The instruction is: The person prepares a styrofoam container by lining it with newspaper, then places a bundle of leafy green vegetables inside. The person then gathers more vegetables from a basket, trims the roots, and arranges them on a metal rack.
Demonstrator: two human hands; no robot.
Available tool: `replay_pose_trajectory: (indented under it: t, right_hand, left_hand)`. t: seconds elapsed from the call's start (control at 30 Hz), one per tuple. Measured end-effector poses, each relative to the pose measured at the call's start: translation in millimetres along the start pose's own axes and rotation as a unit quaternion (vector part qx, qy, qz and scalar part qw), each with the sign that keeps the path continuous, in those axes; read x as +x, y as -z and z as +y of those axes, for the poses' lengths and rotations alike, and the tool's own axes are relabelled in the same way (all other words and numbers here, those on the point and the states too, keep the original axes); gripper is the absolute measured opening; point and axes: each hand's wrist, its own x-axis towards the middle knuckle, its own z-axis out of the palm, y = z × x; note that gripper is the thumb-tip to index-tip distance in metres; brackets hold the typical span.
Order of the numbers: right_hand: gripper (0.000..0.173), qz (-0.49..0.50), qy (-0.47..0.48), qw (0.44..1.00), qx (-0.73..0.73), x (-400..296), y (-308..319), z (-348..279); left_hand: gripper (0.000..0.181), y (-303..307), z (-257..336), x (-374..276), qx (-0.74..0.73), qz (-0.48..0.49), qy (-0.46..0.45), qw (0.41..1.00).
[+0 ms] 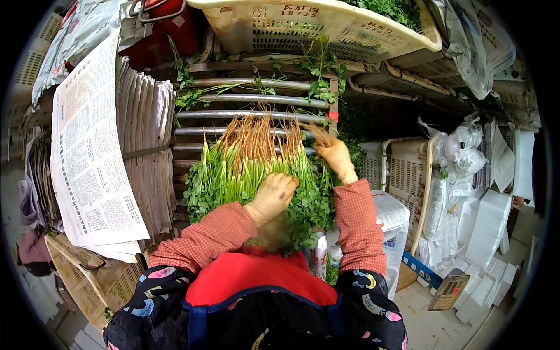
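A thick layer of coriander [245,175] lies before me on a rack of metal bars [253,101]. Its brown roots point away from me and its leaves lie towards my apron. Above the stems, my left hand [274,194] is closed in a fist; blurred leaves hang below it, and its fingers hide the stems in its grip. At the right end of the root row is my right hand [334,155], its fingertips blurred among thin brown roots. Whether those fingers pinch the roots is not clear.
A strapped stack of newspapers [146,148] stands left of the rack. Behind it is a cream plastic crate [306,26] with greens. To the right are another crate [404,175], clear plastic bags [468,153], white foam blocks [488,227] and a calculator-like device [448,289]. Loose sprigs [321,78] lie on the bars.
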Motion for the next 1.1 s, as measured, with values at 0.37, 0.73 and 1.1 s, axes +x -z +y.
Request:
replay_pose_trajectory:
  t: [0.37,0.73,1.1]
  right_hand:
    - [0.046,-0.091,0.126,0.978,-0.143,-50.2,-16.1,-56.5]
    - [0.033,-0.056,0.142,0.962,-0.225,-51.5,-19.8,-38.0]
    - [0.028,-0.050,0.107,0.970,-0.211,-39.2,-23.0,-40.2]
  left_hand:
    - [0.012,-4.5,-14.7,6.5,-0.019,-0.015,-0.048,0.999]
    - [0.040,-8.5,-3.0,4.7,0.030,-0.075,-0.142,0.987]
    - [0.044,-15.2,-0.9,6.8,0.082,-0.105,-0.135,0.982]
